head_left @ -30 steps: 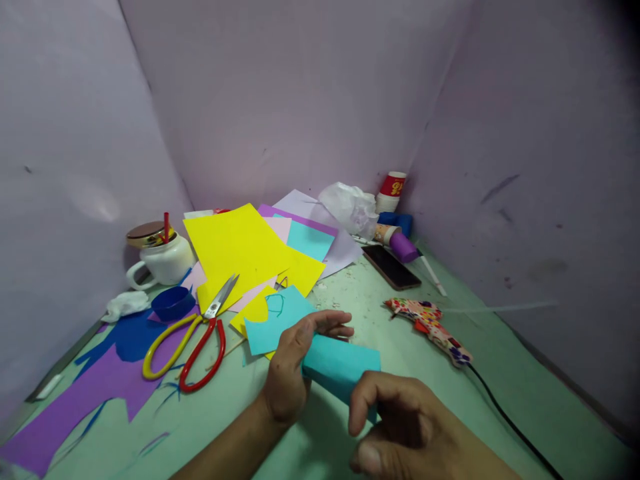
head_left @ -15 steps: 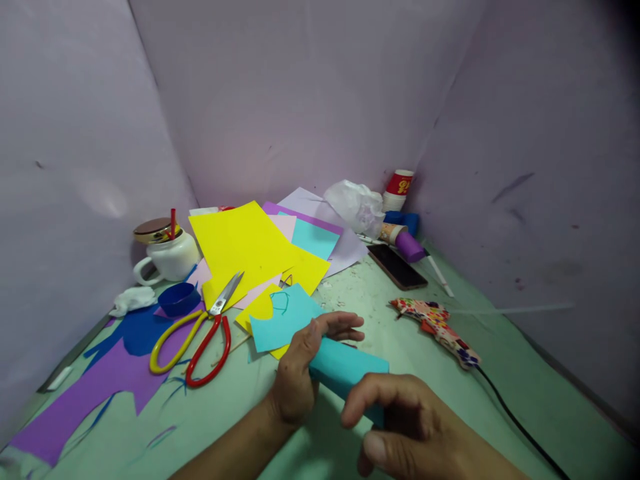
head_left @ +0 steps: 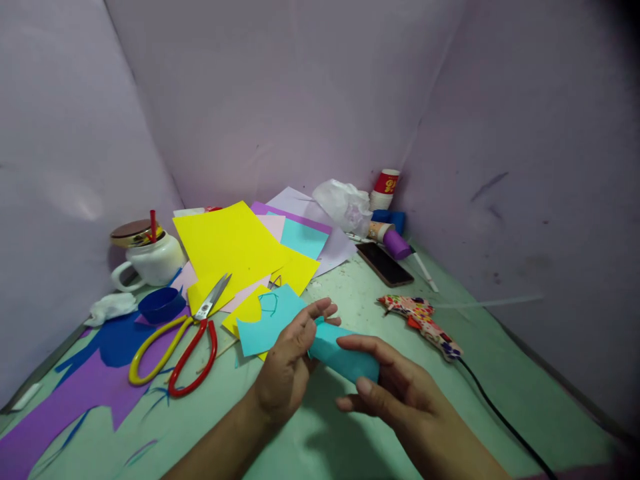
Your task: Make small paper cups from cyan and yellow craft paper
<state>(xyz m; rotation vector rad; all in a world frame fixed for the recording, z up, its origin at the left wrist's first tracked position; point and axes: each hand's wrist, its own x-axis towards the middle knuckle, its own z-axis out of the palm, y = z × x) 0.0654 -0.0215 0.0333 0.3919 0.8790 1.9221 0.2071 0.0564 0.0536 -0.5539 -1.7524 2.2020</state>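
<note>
I hold a rolled tube of teal paper [head_left: 340, 357] over the green table [head_left: 500, 393]. My left hand [head_left: 290, 360] grips its far left end, thumb and fingers curled round it. My right hand [head_left: 395, 390] holds the near right end, with the index finger laid along the top and the thumb beneath. A flat teal paper piece [head_left: 267, 323] with a pen outline lies just left of my left hand. Scissors [head_left: 187, 340] with one red and one yellow handle lie further left.
Yellow sheets [head_left: 230, 247], purple paper [head_left: 75, 400] and dark blue scraps [head_left: 117, 337] cover the left and middle. A white mug [head_left: 147, 257] stands at back left. A phone [head_left: 383, 263], a floral glue gun [head_left: 423, 320] with black cord and paper cups [head_left: 385, 190] are on the right. Lilac walls enclose three sides.
My right hand has moved forward from the near edge and opened its curl, fingers now stretched along the tube. The tube has tilted and shifted slightly left. The view shifted a little.
</note>
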